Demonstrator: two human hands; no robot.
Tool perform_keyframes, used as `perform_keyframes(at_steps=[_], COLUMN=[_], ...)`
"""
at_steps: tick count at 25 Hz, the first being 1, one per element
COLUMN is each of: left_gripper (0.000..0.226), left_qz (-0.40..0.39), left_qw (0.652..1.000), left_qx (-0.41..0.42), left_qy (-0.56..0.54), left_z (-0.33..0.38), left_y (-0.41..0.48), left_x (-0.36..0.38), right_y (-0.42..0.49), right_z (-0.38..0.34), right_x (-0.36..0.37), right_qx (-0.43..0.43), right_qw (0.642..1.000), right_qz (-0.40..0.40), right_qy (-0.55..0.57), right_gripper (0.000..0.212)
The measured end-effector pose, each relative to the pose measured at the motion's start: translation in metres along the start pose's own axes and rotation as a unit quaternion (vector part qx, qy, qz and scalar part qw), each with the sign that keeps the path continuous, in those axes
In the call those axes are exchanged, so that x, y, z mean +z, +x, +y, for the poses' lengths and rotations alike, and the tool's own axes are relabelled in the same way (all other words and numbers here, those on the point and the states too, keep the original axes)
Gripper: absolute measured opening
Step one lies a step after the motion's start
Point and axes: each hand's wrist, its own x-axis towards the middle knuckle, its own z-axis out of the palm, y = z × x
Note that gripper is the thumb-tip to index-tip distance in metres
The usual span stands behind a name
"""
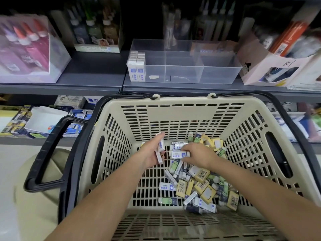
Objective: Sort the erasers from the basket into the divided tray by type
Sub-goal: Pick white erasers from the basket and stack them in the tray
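The left hand (150, 154) is gripping white, blue-labelled erasers (160, 146); the right hand (199, 156) is pinching a matching eraser (180, 154) at its nine o'clock.

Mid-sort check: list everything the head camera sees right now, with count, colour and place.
Basket: one, beige with black handles, in front of the shelf.
Loose erasers: many, white-blue, yellow and green, mixed on the basket floor.
Divided tray: one, clear, on the grey shelf.
Stacked erasers: several, white-blue, tray's left compartment.
Bottle boxes: several, mixed colours, on the shelf beside the tray.
Left hand: grips a handful of erasers, white-blue, inside the basket.
Right hand: pinches a single eraser, white-blue, over the pile.
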Motion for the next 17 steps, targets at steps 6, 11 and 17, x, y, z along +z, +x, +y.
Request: perform_keyframes(at_steps=[6,11,17], left_gripper=[0.026,0.027,0.019], left_qz=[-0.16,-0.187,-0.161], left_qw=[0.979,0.974,0.979], left_qx=[-0.052,-0.023,-0.01], left_qy=[0.112,0.124,0.121], left_z=[-0.004,-0.006,-0.007], left_y=[-0.004,-0.004,-0.003], left_x=[0.0,0.002,-0.001], right_y=[-0.001,-0.004,-0.011], right_z=[-0.011,0.008,0.023], right_x=[-0.021,-0.025,-0.005], right_qx=[-0.024,0.025,-0.053], right_qw=[0.964,0.983,0.972], right_qz=[-0.027,-0.015,-0.107], right_qy=[0.263,0.182,-0.201], right_gripper=[0.037,0.031,0.032])
